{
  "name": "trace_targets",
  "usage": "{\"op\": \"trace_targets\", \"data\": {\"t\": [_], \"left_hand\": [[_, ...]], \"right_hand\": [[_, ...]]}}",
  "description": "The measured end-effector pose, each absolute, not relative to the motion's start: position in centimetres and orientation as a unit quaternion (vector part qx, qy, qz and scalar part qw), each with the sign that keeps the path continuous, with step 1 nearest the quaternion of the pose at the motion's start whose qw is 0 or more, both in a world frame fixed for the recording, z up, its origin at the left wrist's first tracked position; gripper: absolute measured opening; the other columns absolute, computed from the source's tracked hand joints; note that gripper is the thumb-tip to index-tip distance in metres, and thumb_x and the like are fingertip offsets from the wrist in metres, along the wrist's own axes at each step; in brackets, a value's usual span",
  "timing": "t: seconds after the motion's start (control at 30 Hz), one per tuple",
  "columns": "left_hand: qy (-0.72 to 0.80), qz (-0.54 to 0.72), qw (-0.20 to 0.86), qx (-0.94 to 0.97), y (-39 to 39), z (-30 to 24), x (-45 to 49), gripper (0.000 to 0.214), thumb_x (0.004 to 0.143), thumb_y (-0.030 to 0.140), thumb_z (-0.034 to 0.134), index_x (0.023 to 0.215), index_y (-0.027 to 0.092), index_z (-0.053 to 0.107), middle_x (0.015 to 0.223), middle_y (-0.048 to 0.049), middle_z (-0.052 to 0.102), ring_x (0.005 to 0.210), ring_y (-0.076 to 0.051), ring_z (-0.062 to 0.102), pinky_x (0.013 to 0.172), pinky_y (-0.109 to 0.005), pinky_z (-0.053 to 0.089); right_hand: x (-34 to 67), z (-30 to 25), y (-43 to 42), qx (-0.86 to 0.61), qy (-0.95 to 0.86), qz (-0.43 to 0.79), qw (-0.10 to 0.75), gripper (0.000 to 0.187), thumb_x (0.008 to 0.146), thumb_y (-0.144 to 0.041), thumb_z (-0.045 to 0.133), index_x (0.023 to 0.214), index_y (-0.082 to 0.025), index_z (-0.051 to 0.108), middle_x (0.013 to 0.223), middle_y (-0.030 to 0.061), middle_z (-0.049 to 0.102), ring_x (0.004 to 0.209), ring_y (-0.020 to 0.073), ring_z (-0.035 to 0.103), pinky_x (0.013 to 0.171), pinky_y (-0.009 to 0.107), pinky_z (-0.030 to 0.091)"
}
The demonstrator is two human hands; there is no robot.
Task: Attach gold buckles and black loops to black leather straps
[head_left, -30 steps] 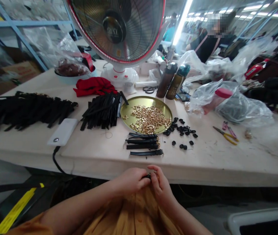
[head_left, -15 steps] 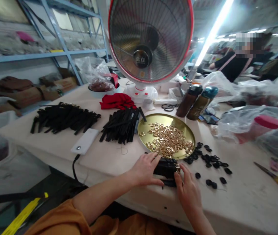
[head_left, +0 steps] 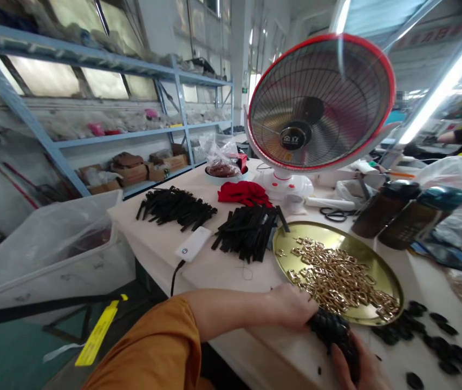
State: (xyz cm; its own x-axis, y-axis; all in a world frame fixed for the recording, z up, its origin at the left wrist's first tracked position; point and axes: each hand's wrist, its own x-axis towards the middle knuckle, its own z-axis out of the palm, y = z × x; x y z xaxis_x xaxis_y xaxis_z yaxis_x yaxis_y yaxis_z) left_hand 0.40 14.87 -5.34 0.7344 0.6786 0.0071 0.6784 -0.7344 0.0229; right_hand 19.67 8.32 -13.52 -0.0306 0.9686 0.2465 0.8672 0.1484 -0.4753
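**Black strap bundle [head_left: 333,331] held at the near edge of the table [head_left: 231,271]**

Black and tightly packed, the bundle lies at the table's front edge, just in front of the gold tray [head_left: 381,265]. The left hand [head_left: 293,306] is closed over its near end, fingers curled round the straps, the forearm reaching in from an orange sleeve [head_left: 153,346]. The right hand [head_left: 356,368] meets the bundle from below at the bottom edge of the view. Its thumb lies on the straps, but most of the hand is cut off, so whether it grips cannot be told.

The round tray touches the bundle's far side and carries a heap of gold buckles [head_left: 336,276]. Small black loops [head_left: 429,336] are scattered on the table to the right of it. Left of the tray lies a loose pile of black straps [head_left: 249,230], with a white power bank [head_left: 193,244] and its dark cable beside it. A second strap pile [head_left: 176,205] lies farther off.

Behind the nearer pile is a red cloth [head_left: 245,192], and behind that stands a red-rimmed fan [head_left: 320,103]. Two dark bottles [head_left: 401,214] stand behind the tray, with scissors [head_left: 334,215] near them. A clear plastic bin [head_left: 52,244] sits left of the table, below blue metal shelving [head_left: 92,54].
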Motion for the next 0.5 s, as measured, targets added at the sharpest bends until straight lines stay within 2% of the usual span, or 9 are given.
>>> {"op": "trace_targets", "data": {"t": [0.17,0.37,0.5], "left_hand": [[0.387,-0.055,0.070,0.918,15.0,-4.8,2.0,0.022,0.072,0.023,0.052,0.087,0.010,0.060,0.086,-0.0121,0.063,0.075,-0.025,0.061,0.057,-0.034,0.048],[0.451,-0.013,0.074,0.889,13.4,-3.9,0.7,0.023,0.070,0.029,0.057,0.088,0.014,0.059,0.089,-0.0084,0.065,0.079,-0.024,0.062,0.057,-0.028,0.047],[0.556,0.035,0.049,0.829,14.3,-1.2,-4.9,0.025,0.073,0.033,0.053,0.094,0.019,0.055,0.084,-0.0040,0.066,0.074,-0.021,0.062,0.055,-0.024,0.044]], "right_hand": [[18.9,-12.6,7.6,-0.664,-0.672,0.120,0.305,0.058,0.077,-0.054,0.037,0.120,-0.015,0.043,0.106,0.0152,0.060,0.090,0.0308,0.060,0.069,0.041,0.049],[19.1,-12.2,6.7,-0.674,-0.628,0.140,0.363,0.065,0.078,-0.057,0.034,0.126,-0.013,0.039,0.114,0.0174,0.055,0.101,0.0340,0.053,0.080,0.047,0.043],[19.4,-11.7,6.1,-0.666,-0.617,0.155,0.390,0.063,0.081,-0.055,0.028,0.127,-0.013,0.038,0.122,0.0173,0.049,0.110,0.0339,0.047,0.088,0.049,0.038]]}}
